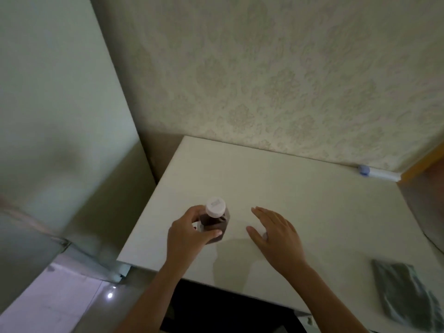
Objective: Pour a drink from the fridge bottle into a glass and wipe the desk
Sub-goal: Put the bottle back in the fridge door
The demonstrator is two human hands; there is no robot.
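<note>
White bench (pixel 312 200) against patterned wallpaper. Left hand (pixel 186 233) fingers curl round the capped brown bottle (pixel 215 221); right hand (pixel 274 233) fingers spread, holding nothing. No glass visible, so pouring now would likely spill.

two bare forearms, hands (pixel 189 233) without sleeves, rings, watch

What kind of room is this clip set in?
Probably a home, perhaps a kitchen corner: patterned wallpaper, a white desk against it, and what may be a fridge beside it. The left hand holds a capped bottle.
</note>
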